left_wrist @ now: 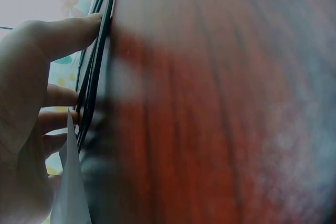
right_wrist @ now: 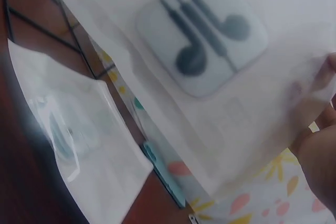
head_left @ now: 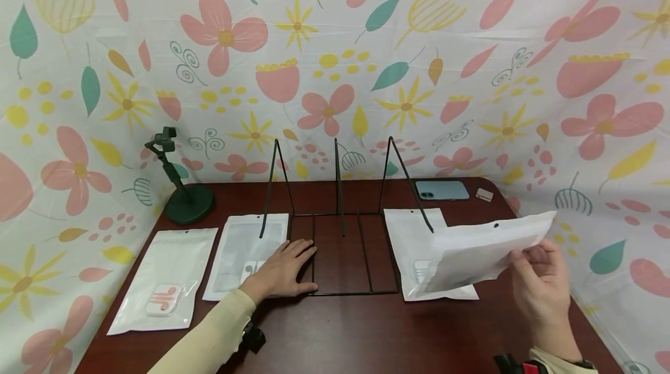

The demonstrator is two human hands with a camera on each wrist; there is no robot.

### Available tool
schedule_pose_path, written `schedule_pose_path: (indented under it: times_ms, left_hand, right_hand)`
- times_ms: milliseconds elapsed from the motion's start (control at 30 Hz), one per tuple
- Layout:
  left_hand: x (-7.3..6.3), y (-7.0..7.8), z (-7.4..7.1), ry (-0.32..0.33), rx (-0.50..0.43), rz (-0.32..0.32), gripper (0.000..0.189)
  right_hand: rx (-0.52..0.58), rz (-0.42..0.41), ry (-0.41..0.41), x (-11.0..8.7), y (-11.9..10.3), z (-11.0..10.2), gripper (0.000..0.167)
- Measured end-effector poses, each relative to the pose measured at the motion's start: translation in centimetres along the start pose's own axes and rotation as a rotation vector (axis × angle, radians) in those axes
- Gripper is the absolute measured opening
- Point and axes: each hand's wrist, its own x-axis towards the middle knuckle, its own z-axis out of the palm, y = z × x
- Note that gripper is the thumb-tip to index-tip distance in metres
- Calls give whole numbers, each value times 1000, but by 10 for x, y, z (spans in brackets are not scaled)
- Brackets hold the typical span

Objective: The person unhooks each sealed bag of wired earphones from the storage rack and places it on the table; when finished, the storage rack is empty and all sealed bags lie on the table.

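Observation:
My right hand (head_left: pixel 544 281) pinches the edge of a white plastic pouch (head_left: pixel 487 252), held up and tilted over the right side of the table. In the right wrist view, a square case of earphones (right_wrist: pixel 215 51) shows through its clear side. Beneath it, another white pouch (head_left: pixel 410 240) lies flat beside the black wire rack (head_left: pixel 356 294). My left hand (head_left: pixel 285 269) rests with spread fingers at the rack's lower left corner; its thumb (left_wrist: pixel 73 32) touches the wire in the left wrist view. Partly under that hand lies a third pouch (head_left: pixel 230 246).
Further left, one more pouch (head_left: pixel 175 263) with red-looking earphones lies on the brown table (head_left: pixel 335 333). A dark green stand (head_left: pixel 189 204) with a clamp stands at the back left. At the back right are a light blue phone (head_left: pixel 442 189) and a small white card (head_left: pixel 484 194).

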Motion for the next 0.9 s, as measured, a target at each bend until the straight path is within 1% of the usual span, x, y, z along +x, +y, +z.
schedule_pose_path:
  times_ms: [133, 200, 333, 467, 567, 767, 900]
  left_hand:
    - [0, 0, 0, 4, 1, 5, 88]
    - [0, 0, 0, 1, 0, 2, 88]
    - [0, 0, 0, -2, 0, -2, 88]
    - [1, -1, 1, -6, 5, -5, 88]
    - [1, -1, 1, -6, 7, -8, 89]
    - [2, -1, 1, -9, 19, -15, 89]
    - [1, -1, 1, -14, 16, -16, 89]
  right_hand:
    - [25, -1, 82, 0, -6, -10, 41]
    - [14, 1, 123, 1, -9, -15, 40]
    - [7, -6, 235, 2, -15, -22, 41]
    - [-88, -28, 346, 3, -21, -30, 42]
    - [-141, -40, 392, 4, -25, -37, 43]
    - [-136, -32, 454, 3, -37, -55, 44]
    - [-173, -8, 506, 0, -44, -65, 46]
